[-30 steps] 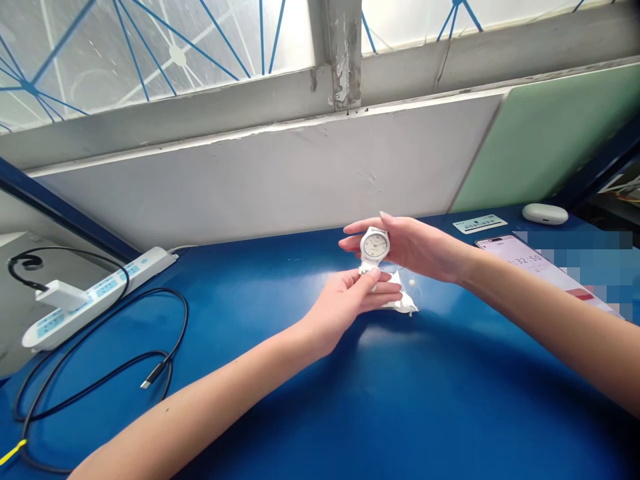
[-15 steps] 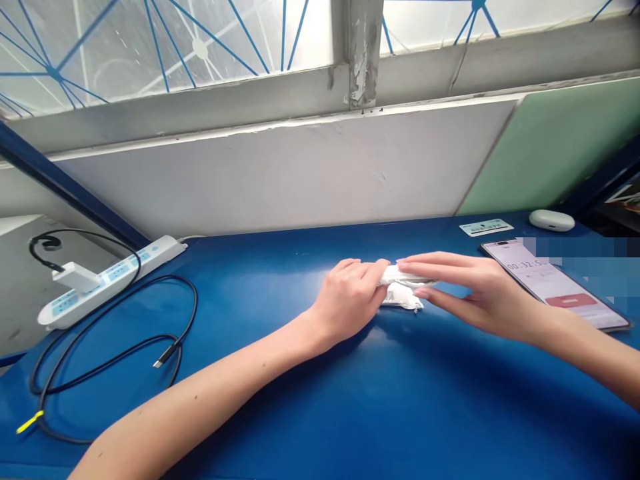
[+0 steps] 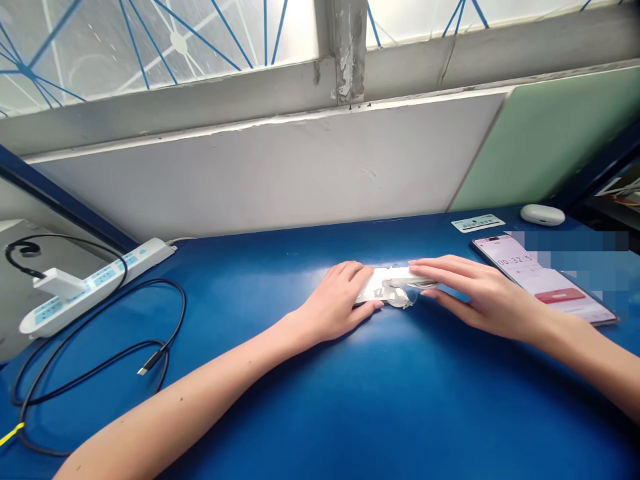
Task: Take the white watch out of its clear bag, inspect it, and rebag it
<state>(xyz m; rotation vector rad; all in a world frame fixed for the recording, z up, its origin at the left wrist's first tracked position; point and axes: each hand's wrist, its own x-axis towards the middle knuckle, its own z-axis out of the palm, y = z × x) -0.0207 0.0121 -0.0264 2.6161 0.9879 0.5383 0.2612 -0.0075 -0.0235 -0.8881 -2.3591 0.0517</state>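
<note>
On the blue tabletop (image 3: 320,413) lies a flat white packet (image 3: 374,285) with a small dark printed mark. My left hand (image 3: 336,300) grips its left end, fingers over the far side and thumb along the near edge. A slim white piece (image 3: 403,275) partly overlaps the packet's right side. Between thumb and fingers, my right hand (image 3: 480,293) pinches the right end of that piece. Crinkled clear plastic (image 3: 400,299) shows just below it. What kind of items these are, I cannot tell, and the fingers cover their ends.
To the right lie a phone (image 3: 560,294) showing a timer, a printed card (image 3: 477,223) and a white earbud case (image 3: 543,215). At left are a power strip (image 3: 113,275) with a white charger (image 3: 63,283) and a looped black cable (image 3: 184,307). A wall panel (image 3: 280,180) stands behind.
My left hand has lowered from the slim white piece to the flat packet, uncovering more of it. My right hand still pinches the slim piece. The whole view has shifted slightly.
</note>
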